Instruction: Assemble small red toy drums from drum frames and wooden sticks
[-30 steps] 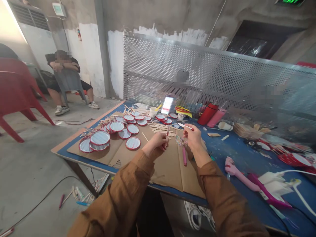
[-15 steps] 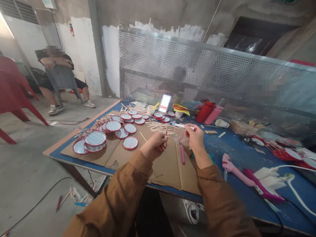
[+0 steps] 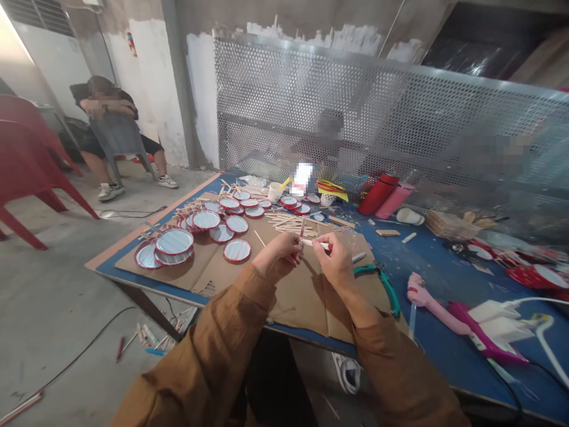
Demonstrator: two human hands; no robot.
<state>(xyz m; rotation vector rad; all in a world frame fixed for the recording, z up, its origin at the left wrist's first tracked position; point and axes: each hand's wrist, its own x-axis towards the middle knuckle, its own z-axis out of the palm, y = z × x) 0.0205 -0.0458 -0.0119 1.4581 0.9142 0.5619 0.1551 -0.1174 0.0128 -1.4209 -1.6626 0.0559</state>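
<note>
My left hand (image 3: 283, 251) is closed, pinching a thin flat wooden stick (image 3: 303, 228) that points upward. My right hand (image 3: 334, 261) grips a slim white tube (image 3: 309, 242) with a pointed tip and some red on its body. The tube's tip meets the stick at my left fingertips; whether they touch is too small to tell. Below both hands lies a brown cardboard sheet (image 3: 306, 302). Behind them is a pile of loose wooden sticks (image 3: 287, 223). Round white discs with red rims (image 3: 237, 250) lie to the left, several of them stacked.
Teal-handled pliers (image 3: 387, 287) lie right of my right hand. Farther right are a pink glue gun (image 3: 438, 305) and white plugs (image 3: 491, 314). A red bottle (image 3: 377, 194), pink bottle (image 3: 395, 200) and paper cup (image 3: 409, 216) stand or lie before a perforated metal screen (image 3: 267, 101). A person sits at left.
My right hand has moved left and down, bringing the white tube from above the sticks to the stick in my left hand. The pliers now show more fully. The view has shifted slightly.
</note>
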